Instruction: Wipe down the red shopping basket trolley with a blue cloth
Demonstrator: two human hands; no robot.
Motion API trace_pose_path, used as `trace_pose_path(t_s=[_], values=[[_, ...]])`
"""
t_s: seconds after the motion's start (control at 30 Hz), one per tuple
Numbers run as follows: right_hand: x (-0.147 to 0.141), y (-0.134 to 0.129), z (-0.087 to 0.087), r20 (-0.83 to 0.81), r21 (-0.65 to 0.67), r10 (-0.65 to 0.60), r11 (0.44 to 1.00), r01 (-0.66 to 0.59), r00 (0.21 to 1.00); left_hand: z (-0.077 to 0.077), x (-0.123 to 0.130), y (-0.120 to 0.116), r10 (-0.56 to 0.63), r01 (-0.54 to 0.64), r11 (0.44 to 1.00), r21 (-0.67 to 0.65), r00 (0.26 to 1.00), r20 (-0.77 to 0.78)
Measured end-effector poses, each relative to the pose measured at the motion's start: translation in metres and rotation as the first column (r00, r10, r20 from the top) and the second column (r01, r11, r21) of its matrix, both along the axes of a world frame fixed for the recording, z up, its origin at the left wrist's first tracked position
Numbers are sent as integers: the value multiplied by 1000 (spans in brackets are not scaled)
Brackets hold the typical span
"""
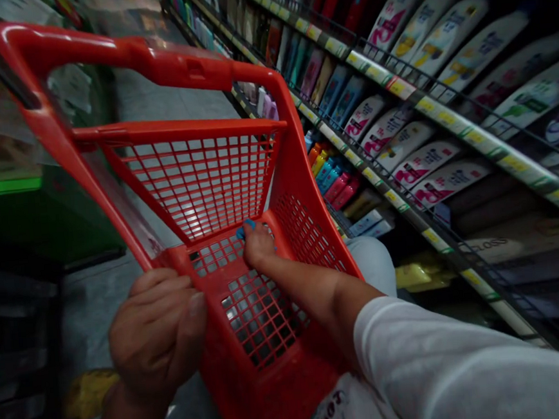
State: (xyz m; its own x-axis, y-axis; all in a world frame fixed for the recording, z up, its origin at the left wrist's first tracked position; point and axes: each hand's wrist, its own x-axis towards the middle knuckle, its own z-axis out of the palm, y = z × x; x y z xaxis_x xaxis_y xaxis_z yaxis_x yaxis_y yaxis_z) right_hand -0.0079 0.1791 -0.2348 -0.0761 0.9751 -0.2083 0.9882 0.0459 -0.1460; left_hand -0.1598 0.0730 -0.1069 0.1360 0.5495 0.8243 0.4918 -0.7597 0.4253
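A red plastic shopping cart [302, 188] with grid walls fills the middle of the view, its handle bar [191, 65] at the far end. My left hand [158, 329] is closed over the cart's left rim. Deep inside the basket, my right hand [259, 244] is closed on a blue cloth [245, 229], of which only a small part shows between and beside the fingers. This hand is low, near where the basket floor meets the far grid panel [199, 177]. The rest of the cloth is hidden by my hand.
Tilted shelves [436, 110] with rows of bottles [399, 9] run along the right side, close to the cart. A green display stand [33, 222] is at the left. Grey tiled floor [155, 109] stretches beyond the handle. A yellow object [88, 392] lies at the lower left.
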Motion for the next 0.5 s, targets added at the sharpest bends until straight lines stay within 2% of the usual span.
trace_pose_path(t_s=[0.03,0.07,0.1,0.13,0.17,0.2,0.23,0.27,0.33,0.37,0.4,0.43,0.47,0.5], values=[[-2,-5,-1,-12,5,49,999,-49,999,-1,-1,1,-54,55,998,17,998,-27],[-7,-13,-4,-37,14,169,986,-168,985,-1,-2,1,-119,122,992,38,991,-62],[-12,-21,-6,-64,33,321,947,-319,945,-2,-3,2,-145,149,987,53,986,-78],[-16,-28,-9,-87,61,471,882,-467,878,-3,-4,2,-136,141,988,64,987,-80],[-18,-33,-11,-96,85,581,814,-575,808,-4,-4,3,-130,136,988,68,988,-84],[-16,-33,-11,-93,94,628,778,-621,773,-4,-5,3,-128,134,988,76,988,-84],[-11,-31,-11,-80,88,608,793,-602,790,-4,-4,3,-124,130,988,82,989,-80],[-4,-26,-9,-59,71,530,848,-526,846,-4,-3,3,-121,128,988,84,990,-77],[11,-16,-6,-7,43,282,959,-281,959,-3,-1,3,-113,118,989,90,991,-68],[16,-14,-5,14,47,189,981,-189,982,-3,0,3,-113,119,988,95,991,-66],[18,-16,-5,22,61,159,985,-160,987,-2,0,3,-114,120,988,97,991,-67],[18,-22,-6,17,74,205,976,-205,979,-2,1,3,-112,119,988,97,991,-68],[16,-30,-8,1,81,313,947,-312,950,-1,1,3,-109,116,988,100,992,-69],[13,-39,-9,-21,85,451,890,-448,892,-1,1,2,-105,112,989,101,992,-68]])
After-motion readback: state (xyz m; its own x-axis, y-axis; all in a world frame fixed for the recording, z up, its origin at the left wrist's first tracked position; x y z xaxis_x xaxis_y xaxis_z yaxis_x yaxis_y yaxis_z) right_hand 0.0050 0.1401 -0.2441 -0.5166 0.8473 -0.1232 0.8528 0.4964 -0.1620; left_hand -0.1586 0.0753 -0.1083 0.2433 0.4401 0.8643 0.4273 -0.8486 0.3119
